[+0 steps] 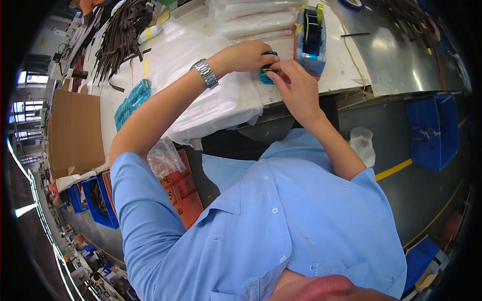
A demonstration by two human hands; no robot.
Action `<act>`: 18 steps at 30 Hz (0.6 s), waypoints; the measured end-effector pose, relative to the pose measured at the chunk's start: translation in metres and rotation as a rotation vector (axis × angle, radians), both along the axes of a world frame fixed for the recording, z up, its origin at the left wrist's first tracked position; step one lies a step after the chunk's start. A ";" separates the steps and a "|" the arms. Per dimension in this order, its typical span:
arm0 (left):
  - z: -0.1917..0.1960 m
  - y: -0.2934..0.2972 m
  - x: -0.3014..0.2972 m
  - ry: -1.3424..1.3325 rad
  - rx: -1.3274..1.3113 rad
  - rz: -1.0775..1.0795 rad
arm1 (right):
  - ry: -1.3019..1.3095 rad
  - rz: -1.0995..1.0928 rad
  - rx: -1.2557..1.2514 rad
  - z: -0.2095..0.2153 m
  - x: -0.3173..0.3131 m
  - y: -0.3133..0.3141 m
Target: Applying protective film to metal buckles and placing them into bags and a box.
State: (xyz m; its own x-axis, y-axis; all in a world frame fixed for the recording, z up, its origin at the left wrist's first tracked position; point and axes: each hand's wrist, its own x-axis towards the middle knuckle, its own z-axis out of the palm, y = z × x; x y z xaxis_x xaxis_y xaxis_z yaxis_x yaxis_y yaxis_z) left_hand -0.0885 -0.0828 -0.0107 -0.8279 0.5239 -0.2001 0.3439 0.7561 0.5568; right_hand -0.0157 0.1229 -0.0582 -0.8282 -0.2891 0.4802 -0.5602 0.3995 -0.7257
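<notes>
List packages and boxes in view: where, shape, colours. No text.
Small teal bundle: pinched in both hands, at the bench edge.
Clear plastic bags: stacked flat, bench top.
Brown cardboard sheets: flat, far left.
Orange cartons: stacked below the bench.
Blue plastic bin: rectangular, on the right floor.

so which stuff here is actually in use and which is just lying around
In use: small teal bundle held by left hand and right hand; blue tape dispenser beside them.

Lying about: teal stack, dark straps, cardboard box, blue bin, clear bags.
</notes>
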 end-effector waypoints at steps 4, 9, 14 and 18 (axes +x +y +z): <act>-0.004 0.000 -0.004 -0.040 -0.018 0.043 | 0.031 -0.010 0.013 -0.003 -0.002 0.000; -0.010 -0.001 0.000 -0.065 0.092 0.088 | 0.028 0.015 0.010 -0.001 -0.001 0.003; -0.018 0.002 0.011 0.019 0.275 0.038 | 0.046 0.028 0.008 -0.004 0.001 0.005; -0.019 0.000 0.010 -0.130 0.375 0.186 | 0.022 0.037 -0.001 -0.001 -0.001 0.006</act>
